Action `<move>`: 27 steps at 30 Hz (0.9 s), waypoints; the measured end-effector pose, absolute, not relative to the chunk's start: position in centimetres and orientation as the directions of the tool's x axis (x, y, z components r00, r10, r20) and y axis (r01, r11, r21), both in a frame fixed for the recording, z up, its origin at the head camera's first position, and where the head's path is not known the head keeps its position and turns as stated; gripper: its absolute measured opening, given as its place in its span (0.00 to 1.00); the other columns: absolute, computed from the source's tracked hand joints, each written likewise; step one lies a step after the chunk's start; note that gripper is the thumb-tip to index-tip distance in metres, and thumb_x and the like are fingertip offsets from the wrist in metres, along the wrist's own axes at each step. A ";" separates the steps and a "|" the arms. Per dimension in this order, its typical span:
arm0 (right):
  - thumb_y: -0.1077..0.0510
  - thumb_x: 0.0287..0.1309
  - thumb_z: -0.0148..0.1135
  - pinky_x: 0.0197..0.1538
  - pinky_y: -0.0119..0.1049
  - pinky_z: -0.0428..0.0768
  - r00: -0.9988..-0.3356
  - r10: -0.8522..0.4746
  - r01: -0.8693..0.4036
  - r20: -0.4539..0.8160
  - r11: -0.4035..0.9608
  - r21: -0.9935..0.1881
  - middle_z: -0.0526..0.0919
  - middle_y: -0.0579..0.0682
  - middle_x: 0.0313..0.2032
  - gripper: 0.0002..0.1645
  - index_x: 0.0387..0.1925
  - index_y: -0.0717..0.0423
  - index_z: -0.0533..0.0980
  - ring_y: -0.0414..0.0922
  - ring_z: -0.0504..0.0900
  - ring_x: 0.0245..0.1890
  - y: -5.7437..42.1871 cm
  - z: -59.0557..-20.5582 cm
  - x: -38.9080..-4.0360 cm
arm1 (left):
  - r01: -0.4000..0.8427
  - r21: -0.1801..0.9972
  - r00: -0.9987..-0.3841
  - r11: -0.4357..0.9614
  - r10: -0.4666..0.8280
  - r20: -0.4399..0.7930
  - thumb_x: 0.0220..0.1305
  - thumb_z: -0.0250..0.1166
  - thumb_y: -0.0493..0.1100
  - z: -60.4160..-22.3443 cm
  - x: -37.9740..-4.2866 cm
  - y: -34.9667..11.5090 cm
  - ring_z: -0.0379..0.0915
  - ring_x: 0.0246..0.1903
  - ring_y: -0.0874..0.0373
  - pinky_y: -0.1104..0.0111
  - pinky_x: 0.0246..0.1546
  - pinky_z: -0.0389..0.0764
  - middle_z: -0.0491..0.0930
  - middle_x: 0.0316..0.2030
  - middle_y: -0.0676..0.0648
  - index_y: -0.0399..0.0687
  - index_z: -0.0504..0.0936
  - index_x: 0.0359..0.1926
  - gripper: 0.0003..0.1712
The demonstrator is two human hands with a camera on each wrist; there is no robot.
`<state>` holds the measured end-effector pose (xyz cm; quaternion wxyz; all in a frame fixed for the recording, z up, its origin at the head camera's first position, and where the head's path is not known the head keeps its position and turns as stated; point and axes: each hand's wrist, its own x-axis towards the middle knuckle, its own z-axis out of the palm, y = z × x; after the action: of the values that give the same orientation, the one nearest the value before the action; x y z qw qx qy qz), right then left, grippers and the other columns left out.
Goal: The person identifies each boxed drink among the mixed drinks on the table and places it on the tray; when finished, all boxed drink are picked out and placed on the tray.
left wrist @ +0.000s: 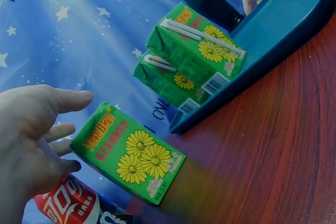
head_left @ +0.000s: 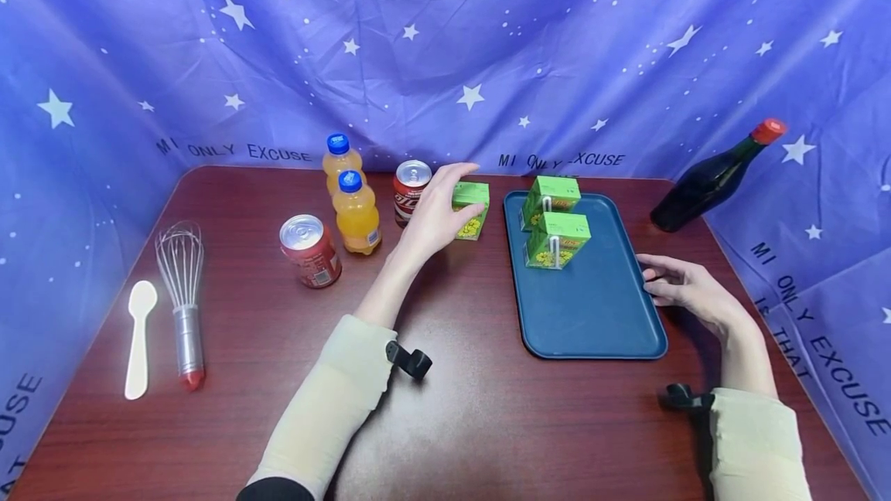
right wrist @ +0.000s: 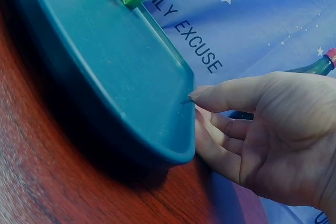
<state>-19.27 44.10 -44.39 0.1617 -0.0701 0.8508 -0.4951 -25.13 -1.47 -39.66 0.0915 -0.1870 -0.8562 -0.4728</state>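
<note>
My left hand (head_left: 435, 215) reaches over a green drink carton (head_left: 472, 195) with yellow flowers on it, standing on the table left of the tray. In the left wrist view, thumb and fingers are spread at the upper end of this carton (left wrist: 131, 156), with a gap below the thumb. At the right side, my right hand (head_left: 689, 292) pinches the rim of a blue tray (head_left: 592, 323). Its thumb lies on the rim in the right wrist view, the other fingers outside and below. Two matching cartons (head_left: 558, 246) stand one behind the other on the tray's far left part.
A dark cola can (head_left: 406, 203) stands beside the left hand. Further left are two orange juice bottles (head_left: 358, 219) and a red can (head_left: 312, 257). A whisk (head_left: 186, 323) and a white spoon (head_left: 139, 342) lie at far left. A dark bottle (head_left: 706, 180) stands at back right.
</note>
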 end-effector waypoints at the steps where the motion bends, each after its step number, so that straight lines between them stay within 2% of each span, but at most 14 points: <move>1: 0.64 0.72 0.59 0.41 0.30 0.88 -0.938 -0.279 0.040 -0.205 0.502 -0.864 0.83 0.40 0.43 0.33 0.73 0.69 0.61 0.32 0.86 0.39 44.1 -44.4 -19.3 | 0.402 0.778 -0.915 0.482 0.231 0.330 0.66 0.71 0.42 -39.7 -25.2 -1.5 0.66 0.72 0.52 0.60 0.75 0.66 0.72 0.70 0.45 0.48 0.73 0.71 0.33; 16: 0.64 0.72 0.59 0.41 0.30 0.88 -0.937 -0.287 0.031 -0.199 0.500 -0.866 0.83 0.40 0.43 0.33 0.73 0.68 0.61 0.32 0.86 0.39 44.2 -44.6 -19.4 | 0.302 0.821 -0.953 0.485 0.182 0.242 0.66 0.72 0.43 -40.7 -25.7 -1.0 0.63 0.73 0.51 0.57 0.76 0.64 0.70 0.71 0.43 0.48 0.71 0.72 0.36; 27: 0.65 0.72 0.58 0.41 0.30 0.88 -0.935 -0.297 0.027 -0.193 0.483 -0.875 0.84 0.40 0.43 0.32 0.72 0.69 0.62 0.32 0.86 0.39 44.1 -44.5 -19.4 | 0.231 0.818 -0.972 0.527 0.165 0.168 0.64 0.73 0.45 -41.6 -26.2 -0.6 0.65 0.70 0.50 0.59 0.75 0.66 0.71 0.70 0.42 0.47 0.71 0.72 0.37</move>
<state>-19.44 44.15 -44.53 0.1612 -0.0797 0.8460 -0.5019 -26.19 -0.62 -41.64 0.0346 -0.1133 -0.8730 -0.4732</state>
